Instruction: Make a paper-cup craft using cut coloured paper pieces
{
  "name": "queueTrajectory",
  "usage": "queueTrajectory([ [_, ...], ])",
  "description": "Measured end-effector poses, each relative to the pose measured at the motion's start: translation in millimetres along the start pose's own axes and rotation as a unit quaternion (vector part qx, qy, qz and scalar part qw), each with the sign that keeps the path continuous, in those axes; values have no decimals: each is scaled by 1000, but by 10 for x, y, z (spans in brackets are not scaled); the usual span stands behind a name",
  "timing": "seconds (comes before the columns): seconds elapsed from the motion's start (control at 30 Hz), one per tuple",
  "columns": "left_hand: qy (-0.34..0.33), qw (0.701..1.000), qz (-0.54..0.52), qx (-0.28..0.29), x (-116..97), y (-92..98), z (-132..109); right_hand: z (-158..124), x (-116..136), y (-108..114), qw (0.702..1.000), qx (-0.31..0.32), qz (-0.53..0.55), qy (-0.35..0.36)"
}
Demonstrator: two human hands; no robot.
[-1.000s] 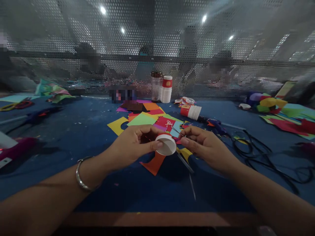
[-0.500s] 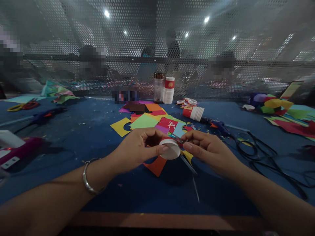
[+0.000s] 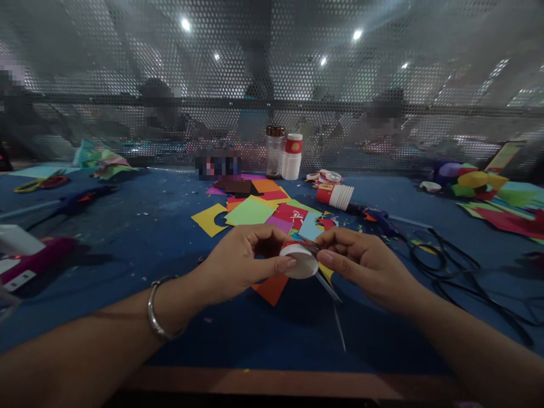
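Note:
My left hand (image 3: 244, 262) is closed around a small paper cup (image 3: 301, 262), whose white round base faces me and whose red side shows at the top. My right hand (image 3: 361, 263) pinches a thin dark piece against the cup's upper right edge; I cannot make out what it is. Both hands hover just above the blue table (image 3: 140, 226), over an orange paper scrap (image 3: 270, 288). A thin metal rod or wire (image 3: 334, 309) lies on the table under my right hand.
Coloured paper sheets (image 3: 250, 211) lie spread beyond my hands. A toppled stack of paper cups (image 3: 335, 195), an upright cup stack (image 3: 291, 157) and a clear jar (image 3: 274, 150) stand further back. Black cables (image 3: 442, 258) and a glue gun (image 3: 378, 216) lie at right. A perforated screen (image 3: 272, 85) closes the back.
Both hands with the cup have drifted slightly right and down. The cup's base has tilted, so it looks flatter, and my right fingers have come closer to its edge.

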State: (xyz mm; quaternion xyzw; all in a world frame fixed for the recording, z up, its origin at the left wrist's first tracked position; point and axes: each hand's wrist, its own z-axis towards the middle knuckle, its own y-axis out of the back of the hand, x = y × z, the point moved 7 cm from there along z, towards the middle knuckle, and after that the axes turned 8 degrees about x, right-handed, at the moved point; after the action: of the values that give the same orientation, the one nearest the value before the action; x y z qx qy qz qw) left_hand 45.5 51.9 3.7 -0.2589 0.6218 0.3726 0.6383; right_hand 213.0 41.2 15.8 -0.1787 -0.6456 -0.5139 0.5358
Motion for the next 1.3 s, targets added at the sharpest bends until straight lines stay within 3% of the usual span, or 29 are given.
queueTrajectory([
  [0.23,-3,1000,-17,3,-8,-14,6,-12,6,-7,1000,5,-11,-3],
  [0.63,36,997,48,39,30,33,2,-15,-20,5,1000,12,-5,-14],
  [0.87,58,997,-9,50,18,26,-2,0,24,16,1000,9,-13,-6],
  [1.07,46,998,-30,19,6,64,9,-1,-37,85,999,-21,28,-22],
  [1.3,2,999,38,-20,-54,120,8,3,-62,77,999,-20,28,-39],
])
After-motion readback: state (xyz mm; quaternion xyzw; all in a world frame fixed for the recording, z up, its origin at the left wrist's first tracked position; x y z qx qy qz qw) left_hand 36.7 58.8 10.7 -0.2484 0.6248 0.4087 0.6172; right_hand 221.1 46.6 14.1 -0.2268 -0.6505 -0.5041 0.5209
